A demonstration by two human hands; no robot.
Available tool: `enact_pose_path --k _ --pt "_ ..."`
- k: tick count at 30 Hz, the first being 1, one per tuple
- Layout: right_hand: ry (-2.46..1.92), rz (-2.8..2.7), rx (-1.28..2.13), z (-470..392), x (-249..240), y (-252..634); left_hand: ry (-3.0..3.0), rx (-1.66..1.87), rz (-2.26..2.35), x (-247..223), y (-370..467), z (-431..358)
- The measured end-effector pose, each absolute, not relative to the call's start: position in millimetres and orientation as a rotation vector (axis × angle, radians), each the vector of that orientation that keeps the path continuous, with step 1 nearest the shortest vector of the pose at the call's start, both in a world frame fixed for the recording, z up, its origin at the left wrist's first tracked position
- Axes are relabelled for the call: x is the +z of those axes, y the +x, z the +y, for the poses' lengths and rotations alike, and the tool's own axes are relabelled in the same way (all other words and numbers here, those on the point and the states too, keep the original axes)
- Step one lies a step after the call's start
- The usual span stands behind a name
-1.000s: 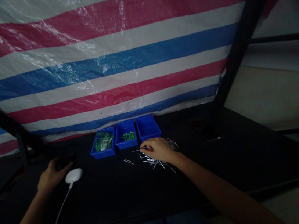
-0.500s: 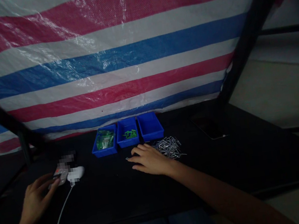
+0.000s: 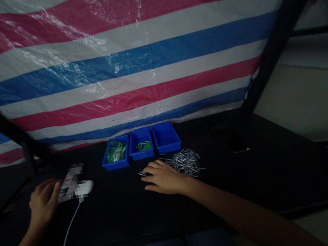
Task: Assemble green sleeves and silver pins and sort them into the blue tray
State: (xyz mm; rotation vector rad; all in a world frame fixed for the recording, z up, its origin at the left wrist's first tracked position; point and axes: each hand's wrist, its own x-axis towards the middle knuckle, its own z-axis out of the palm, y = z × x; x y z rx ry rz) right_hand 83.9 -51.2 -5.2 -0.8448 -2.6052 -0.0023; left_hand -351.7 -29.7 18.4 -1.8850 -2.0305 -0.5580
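Note:
My right hand (image 3: 163,177) lies palm down on the black table with its fingers spread. Under and just beyond its fingertips are a few small metal pins (image 3: 141,174). Beside its wrist spreads a loose pile of thin silvery metal pins (image 3: 184,163). My left hand (image 3: 44,200) is at the left, thumb and fingers apart, at the near edge of a flat pinkish printed item (image 3: 66,189), partly blurred out. Whether the fingertips touch that item I cannot tell. Right of it sits a white rounded device (image 3: 86,187) with a white cable (image 3: 68,230).
Three blue bins stand in a row at the back: one (image 3: 105,164) with green-and-clear packets, one (image 3: 142,155) with small green pieces, and a third blue bin (image 3: 169,146). A dark phone (image 3: 233,141) lies to the right. Striped plastic sheeting (image 3: 131,66) hangs behind.
My left hand has drawn back slightly from the printed item, which now shows more of its surface. My right hand stays nearly in place, its fingers a little flatter. The view has shifted slightly.

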Motion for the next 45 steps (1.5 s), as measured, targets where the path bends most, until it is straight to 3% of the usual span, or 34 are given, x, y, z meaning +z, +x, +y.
enact_pose_path --k 7,12,15,20,29,33,39,45 --pt "-0.882 -2.581 -0.030 -49 -4 87 -1.920 -0.386 -1.930 4 -356 -51" --pt "-0.903 -2.579 -0.050 -46 -5 86 -1.845 -0.165 -2.250 2 -358 -40" --pt "-0.949 -2.581 -0.076 -45 -5 85 -1.787 -0.317 -2.351 12 -341 -28" --pt "-1.004 -2.568 -0.055 -44 -5 84 -1.813 -0.650 -2.024 33 -305 -21" --pt "-1.052 -2.526 -0.006 -45 0 89 -1.663 -0.306 -2.057 26 -318 -64" --pt "-1.034 -2.462 0.042 -44 1 90 -1.681 -0.368 -2.080 18 -318 -82" --pt "-1.053 -2.130 0.236 -36 0 98 -2.179 -0.854 -1.821 25 -228 -67" --pt "-0.973 -1.685 0.630 -16 -5 113 -2.605 -0.987 -1.453 38 -99 -38"
